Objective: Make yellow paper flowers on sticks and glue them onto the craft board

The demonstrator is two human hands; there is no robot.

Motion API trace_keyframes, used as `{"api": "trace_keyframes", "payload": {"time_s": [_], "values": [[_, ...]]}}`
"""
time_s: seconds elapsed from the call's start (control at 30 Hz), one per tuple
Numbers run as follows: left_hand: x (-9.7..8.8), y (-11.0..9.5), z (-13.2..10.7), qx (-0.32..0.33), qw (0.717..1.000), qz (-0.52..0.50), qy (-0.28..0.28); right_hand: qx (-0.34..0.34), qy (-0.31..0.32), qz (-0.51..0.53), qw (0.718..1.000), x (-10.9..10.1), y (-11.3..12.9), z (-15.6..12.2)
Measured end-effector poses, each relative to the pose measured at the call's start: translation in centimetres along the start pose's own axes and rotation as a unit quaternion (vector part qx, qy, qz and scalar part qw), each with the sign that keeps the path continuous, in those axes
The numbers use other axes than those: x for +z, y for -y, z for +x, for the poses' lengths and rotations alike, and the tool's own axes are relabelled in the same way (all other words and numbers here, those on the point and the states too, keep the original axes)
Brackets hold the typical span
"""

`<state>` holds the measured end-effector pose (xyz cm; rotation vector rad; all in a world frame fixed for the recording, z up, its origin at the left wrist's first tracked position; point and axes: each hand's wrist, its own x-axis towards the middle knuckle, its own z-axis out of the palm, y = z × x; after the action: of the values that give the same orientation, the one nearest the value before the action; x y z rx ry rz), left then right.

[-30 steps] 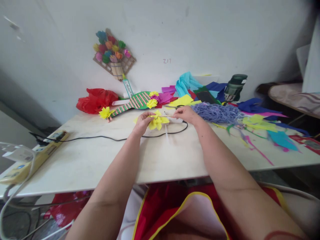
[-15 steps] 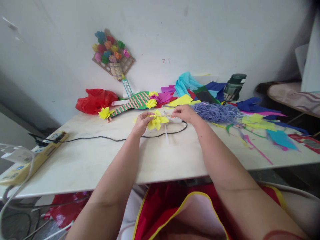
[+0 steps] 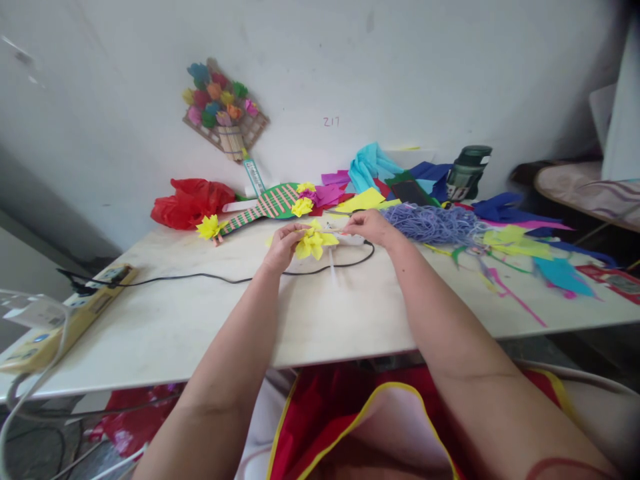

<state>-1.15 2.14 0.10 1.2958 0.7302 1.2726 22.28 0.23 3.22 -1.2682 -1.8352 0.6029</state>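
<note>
My left hand [image 3: 286, 245] is closed in a pinch on a yellow paper flower [image 3: 314, 243] with pointed petals, held above the table. To its right, the fingers of my right hand [image 3: 369, 227] are pinched on a thin pale piece that reaches toward the flower; its kind is too small to make out. Under my right hand lies a white glue gun [image 3: 354, 239], partly hidden, with a black cord [image 3: 200, 275] running from it. A translucent glue stick [image 3: 333, 268] shows just below the flower.
Behind my hands lies a green lute-shaped craft piece [image 3: 278, 202] with yellow paper flowers. Purple yarn [image 3: 433, 224], coloured paper [image 3: 367, 200] and a dark bottle [image 3: 469, 173] are at the right. A red plastic bag [image 3: 190, 203] and a power strip [image 3: 95, 303] are at the left.
Both hands keep their hold in nearly the same place. The camera view has shifted very slightly; nothing else has visibly moved.
</note>
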Motion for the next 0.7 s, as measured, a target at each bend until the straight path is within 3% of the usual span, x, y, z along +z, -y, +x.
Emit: {"api": "trace_keyframes", "payload": {"time_s": [0.43,0.7], "values": [[0.15,-0.09,0.04,0.019,0.998,-0.007,-0.051,-0.010,0.013,-0.012,1.000,0.57,0.07,0.29],[0.13,0.09,0.21,0.019,0.998,-0.009,-0.060,-0.025,-0.026,-0.007,0.999,0.96,-0.87,0.72]]}}
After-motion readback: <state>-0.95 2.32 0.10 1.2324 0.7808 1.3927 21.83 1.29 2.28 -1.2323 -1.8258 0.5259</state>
